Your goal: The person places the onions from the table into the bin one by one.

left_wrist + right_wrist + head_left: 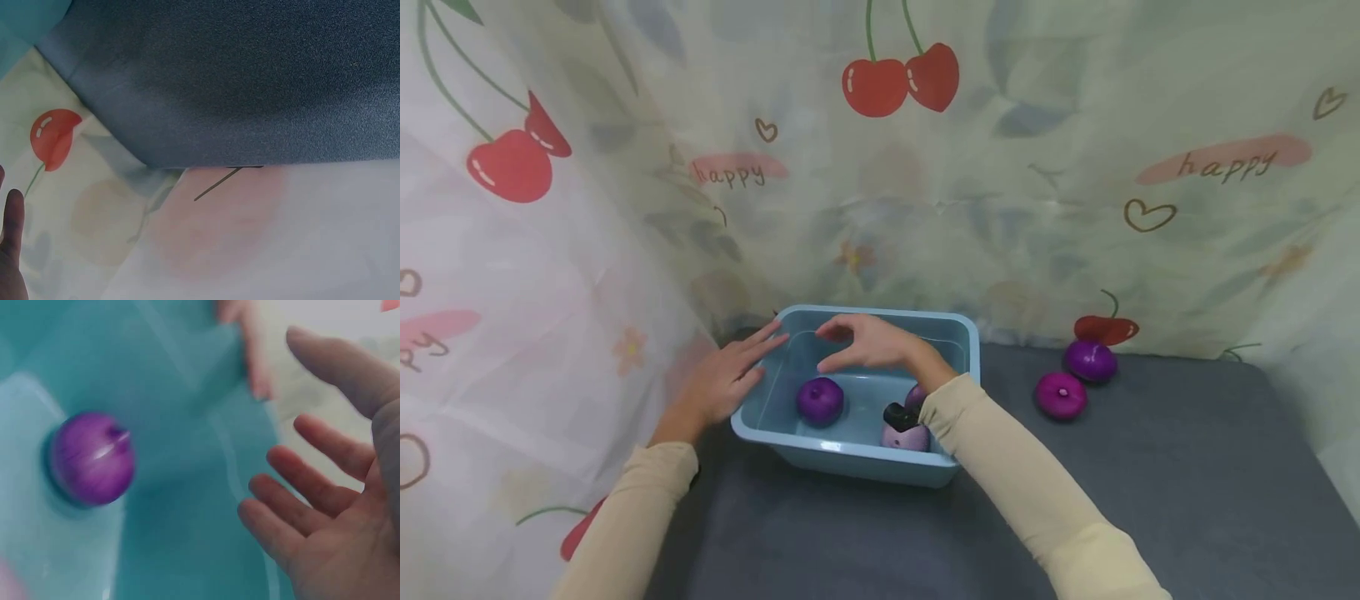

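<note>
My left hand (722, 387) is at the left rim of a light blue plastic tub (865, 452), its fingers straight and the fingertips right at the edge. Over the tub hovers my right hand (872, 342), fingers loosely bent and thumb apart, with nothing in its grasp. Below it, a purple onion (820, 401) lies on the tub floor; the right wrist view shows this onion (94, 458) to the left of the spread fingers (312, 481). A paler, pinkish onion (904, 437) lies near the front right, with another purple one (915, 397) behind it, both partly hidden by my right wrist and its black camera.
Outside the tub, to the right, a magenta onion (1061, 396) and a violet onion (1092, 361) lie close together on the dark grey table (1187, 483). Cherry-printed curtains (1037, 208) hang behind the table and along its left side.
</note>
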Tool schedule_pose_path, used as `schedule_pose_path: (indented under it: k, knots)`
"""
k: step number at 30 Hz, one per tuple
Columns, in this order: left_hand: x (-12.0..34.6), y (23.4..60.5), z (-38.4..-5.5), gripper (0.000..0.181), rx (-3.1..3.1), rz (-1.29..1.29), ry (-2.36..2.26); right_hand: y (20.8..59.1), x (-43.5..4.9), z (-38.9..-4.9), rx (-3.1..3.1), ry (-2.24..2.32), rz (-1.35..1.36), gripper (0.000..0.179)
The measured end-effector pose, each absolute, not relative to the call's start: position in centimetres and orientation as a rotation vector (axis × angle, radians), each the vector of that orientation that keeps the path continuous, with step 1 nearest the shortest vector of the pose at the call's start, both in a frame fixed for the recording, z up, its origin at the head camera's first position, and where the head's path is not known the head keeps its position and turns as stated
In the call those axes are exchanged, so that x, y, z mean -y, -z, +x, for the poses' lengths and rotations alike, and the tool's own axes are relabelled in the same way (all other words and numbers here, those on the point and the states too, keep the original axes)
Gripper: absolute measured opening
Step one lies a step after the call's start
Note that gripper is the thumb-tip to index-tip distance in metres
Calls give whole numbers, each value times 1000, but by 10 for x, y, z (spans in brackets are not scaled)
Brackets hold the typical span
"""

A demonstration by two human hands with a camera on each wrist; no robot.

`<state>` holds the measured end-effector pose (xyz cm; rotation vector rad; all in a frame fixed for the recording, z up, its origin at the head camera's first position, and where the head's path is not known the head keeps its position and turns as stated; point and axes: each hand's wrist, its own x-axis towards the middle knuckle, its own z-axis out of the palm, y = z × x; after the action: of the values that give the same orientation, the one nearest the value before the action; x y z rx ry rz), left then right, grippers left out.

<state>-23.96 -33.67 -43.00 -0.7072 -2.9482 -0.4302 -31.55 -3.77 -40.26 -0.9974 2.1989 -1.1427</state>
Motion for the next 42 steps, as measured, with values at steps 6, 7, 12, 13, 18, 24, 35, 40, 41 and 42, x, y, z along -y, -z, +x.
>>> schedule_pose_path:
  k: [6, 7, 12, 13, 18, 24, 35, 40, 41, 42]
  knots:
    - [337, 434, -236, 53, 2940, -685, 470, 379, 15, -310, -2177, 1245, -1042, 62]
    - [337, 434, -236, 53, 2936, -685, 475, 375, 10, -309, -2180, 1265, -1048, 61]
    - [337, 435, -238, 54, 2926, -695, 481, 365, -23, -306, -2171, 1358, -1054, 62]
    - [338, 435, -239, 54, 2926, -697, 477, 364, -31, -306, -2170, 1376, -1047, 61]
    - [338, 436, -240, 54, 2930, -692, 461, 360, -71, -302, -2225, 1437, -1003, 60]
    - [337, 437, -240, 53, 2928, -683, 459, 367, -120, -297, -2335, 1511, -904, 62]
    - [338, 438, -239, 53, 2905, -700, 473, 396, -189, -286, -2479, 1549, -592, 63]
    - [338, 439, -239, 53, 2894, -702, 480, 425, -214, -283, -2553, 1544, -460, 63]
    - [338, 438, -239, 53, 2895, -702, 479, 431, -220, -282, -2568, 1546, -429, 64]
    - [338, 438, -239, 53, 2895, -703, 482, 438, -225, -281, -2578, 1554, -404, 65]
